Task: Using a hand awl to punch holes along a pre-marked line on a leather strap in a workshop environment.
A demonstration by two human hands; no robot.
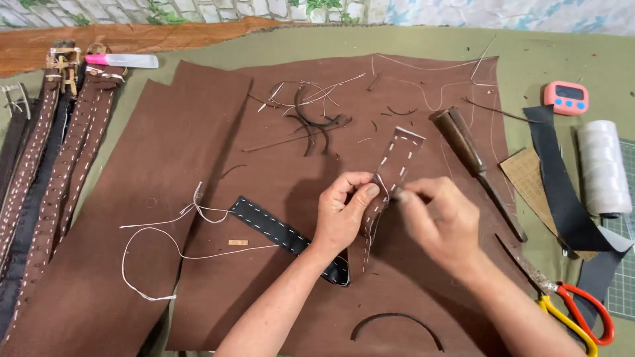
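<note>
Two bare hands are working over brown leather sheets (198,198) lying on an olive-green cloth table (569,59), a leafy printed wall running behind. Left hand (344,215) is pinching the brown stitched strap (390,175) between thumb and fingers; the strap is rising up and away from it. Right hand (440,221) is closing narrow on the strap's edge, just beside the left fingertips; whether it is holding a needle, cannot tell. Black stitched strap (278,231) is lying under the left wrist, white thread (165,244) trailing further left. Awl (473,162) and scissors (569,307) are lying right of the right hand, thread spool (603,168) and pink timer (567,98) beyond. Finished belts (53,165) are lying far left.
</note>
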